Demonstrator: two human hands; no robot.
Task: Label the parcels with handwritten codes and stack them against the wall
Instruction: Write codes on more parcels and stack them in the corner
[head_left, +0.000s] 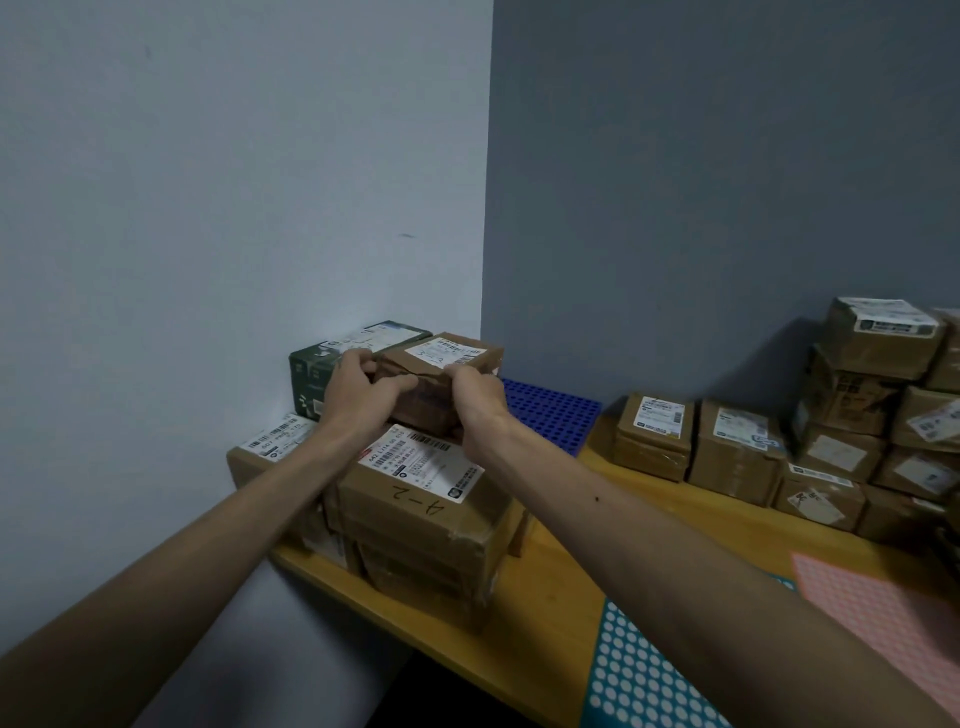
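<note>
1. Two walls meet in a corner, a pale wall on the left and a grey wall on the right, above a wooden table that carries the stack.
2. Both hands hold a small brown parcel at the top of that stack. The left hand has its fingers wrapped round the parcel's near left corner. The right hand has its fingers clamped over the near right edge. Neither grip looks loose.
3. Directly beneath the fingers lies a larger parcel with a code handwritten on its top. I cannot tell whether the small parcel already bears on it or hangs just above.
4. Just beyond the left fingertips stands a green box, touching or nearly touching the small parcel's far left side. Below the left wrist another labelled parcel sits against the pale wall.
5. Past the right knuckles a blue perforated tray lies by the grey wall. Farther right, well apart from the fingers, is a pile of parcels.
6. What could go wrong, as I judge it:
   - The small parcel's top looks creased, so a hard squeeze may crush it further.
   - If it is let go while overhanging the larger parcel's near edge, it could tip toward the person and fall off the stack.
   - Shoving it backward could knock the green box askew.
   - If one hand lets go before the other, the parcel may twist out of line with the corner.
</note>
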